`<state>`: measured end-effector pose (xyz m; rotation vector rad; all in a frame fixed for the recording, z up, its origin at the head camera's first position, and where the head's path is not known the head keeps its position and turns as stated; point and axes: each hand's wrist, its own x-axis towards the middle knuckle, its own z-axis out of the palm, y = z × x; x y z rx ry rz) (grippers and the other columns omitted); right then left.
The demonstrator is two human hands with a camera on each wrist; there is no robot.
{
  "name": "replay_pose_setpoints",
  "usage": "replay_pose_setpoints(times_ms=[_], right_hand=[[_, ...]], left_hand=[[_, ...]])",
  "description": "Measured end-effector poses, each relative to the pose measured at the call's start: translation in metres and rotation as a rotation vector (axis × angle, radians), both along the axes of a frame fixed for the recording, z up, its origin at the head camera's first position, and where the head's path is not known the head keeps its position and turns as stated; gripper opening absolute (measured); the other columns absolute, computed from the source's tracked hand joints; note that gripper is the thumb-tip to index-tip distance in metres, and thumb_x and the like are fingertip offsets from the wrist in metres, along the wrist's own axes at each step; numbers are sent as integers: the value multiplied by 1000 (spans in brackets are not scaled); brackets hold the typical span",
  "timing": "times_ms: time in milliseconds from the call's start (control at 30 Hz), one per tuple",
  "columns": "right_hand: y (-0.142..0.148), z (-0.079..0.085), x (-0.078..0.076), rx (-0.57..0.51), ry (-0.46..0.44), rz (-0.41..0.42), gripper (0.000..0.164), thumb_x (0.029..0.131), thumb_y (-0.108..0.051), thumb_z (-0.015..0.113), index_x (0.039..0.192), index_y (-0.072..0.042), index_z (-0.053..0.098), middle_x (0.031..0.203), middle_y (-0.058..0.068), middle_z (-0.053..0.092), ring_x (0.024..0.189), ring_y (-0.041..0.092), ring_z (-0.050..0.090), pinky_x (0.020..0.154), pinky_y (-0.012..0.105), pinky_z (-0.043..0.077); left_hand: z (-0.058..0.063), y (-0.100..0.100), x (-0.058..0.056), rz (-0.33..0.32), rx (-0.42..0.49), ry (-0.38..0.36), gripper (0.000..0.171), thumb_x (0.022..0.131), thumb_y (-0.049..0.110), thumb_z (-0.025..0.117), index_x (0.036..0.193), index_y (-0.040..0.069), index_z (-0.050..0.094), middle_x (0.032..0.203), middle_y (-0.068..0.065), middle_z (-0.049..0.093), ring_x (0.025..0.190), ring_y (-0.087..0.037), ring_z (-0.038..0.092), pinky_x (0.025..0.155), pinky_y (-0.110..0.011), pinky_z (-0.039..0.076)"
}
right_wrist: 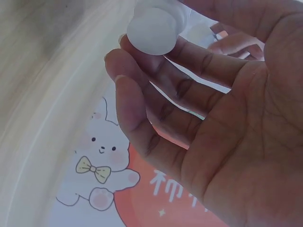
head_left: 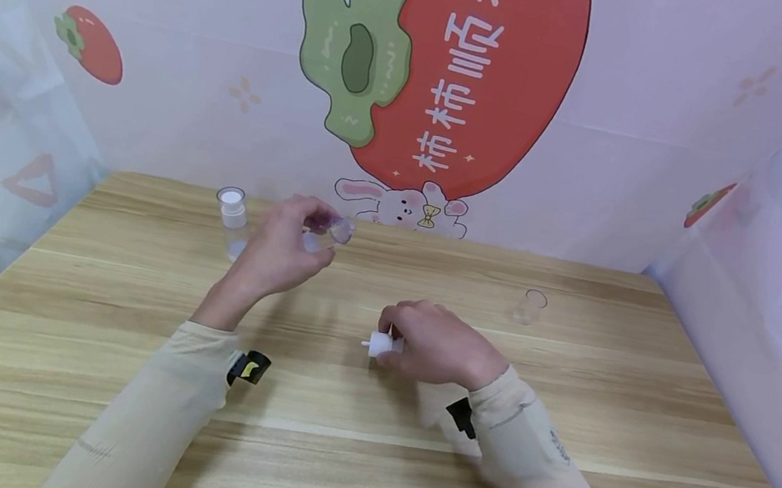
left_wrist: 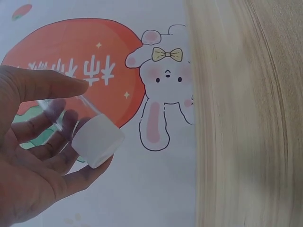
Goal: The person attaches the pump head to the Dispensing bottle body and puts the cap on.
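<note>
Pump bottle [head_left: 234, 219] stands near the desk's [head_left: 319, 469] far-left corner. Left hand [head_left: 281, 249] holds clear bottle [left_wrist: 98, 140] by its sides, seemingly keeping both ends free. Right hand [head_left: 440, 344] pinches white pump [head_left: 379, 344] mid-desk, stem exposed. Clear cap [head_left: 527, 311]: toward far-right corner, apparently clear of work.

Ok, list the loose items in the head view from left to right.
White-topped bottle → clear bottle in the left hand → white nozzle in the right hand → clear cap.
</note>
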<state>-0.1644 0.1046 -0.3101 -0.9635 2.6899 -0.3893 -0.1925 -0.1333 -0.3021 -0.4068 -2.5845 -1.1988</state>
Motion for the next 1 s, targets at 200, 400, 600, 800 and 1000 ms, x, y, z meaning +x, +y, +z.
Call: replay_pose_setpoints(times_ms=[200, 400, 600, 800, 1000], right_hand=[[6, 6, -2, -46, -7, -29, 25, 87, -18, 81, 108, -9, 70, 96, -2, 64, 82, 15, 59, 76, 30, 53], [12, 11, -4, -102, -6, -41, 27, 87, -15, 81, 110, -6, 70, 98, 1, 63, 81, 16, 60, 74, 29, 55], [18, 14, -6, -151, 41, -18, 25, 87, -13, 80, 108, -6, 69, 96, 1, 62, 78, 16, 59, 71, 28, 53], [25, 17, -9, -207, 94, -16, 23, 87, -12, 80, 107, -5, 70, 95, 1, 60, 78, 15, 57, 70, 28, 52], [30, 20, -11, -258, 115, -29, 24, 87, -9, 79, 108, -4, 68, 96, 2, 58, 80, 17, 56, 71, 29, 53]], left_hand=[[-1, 2, -1, -42, -27, -6, 37, 83, 0, 74, 119, -3, 64, 111, -18, 65, 104, -34, 62, 95, -47, 51], [-1, 4, -1, -59, -54, -18, 35, 83, 0, 74, 117, -3, 65, 109, -20, 67, 101, -35, 62, 92, -46, 51], [-1, 7, 1, -61, -78, -34, 36, 84, 1, 75, 119, -4, 65, 112, -21, 67, 102, -35, 63, 93, -46, 52], [-2, 11, 2, -68, -96, -42, 37, 84, 1, 76, 119, -3, 65, 112, -18, 66, 102, -33, 62, 93, -46, 53], [-2, 15, 4, -97, -118, -58, 36, 84, 1, 76, 118, -3, 65, 111, -19, 66, 102, -34, 63, 93, -45, 53]])
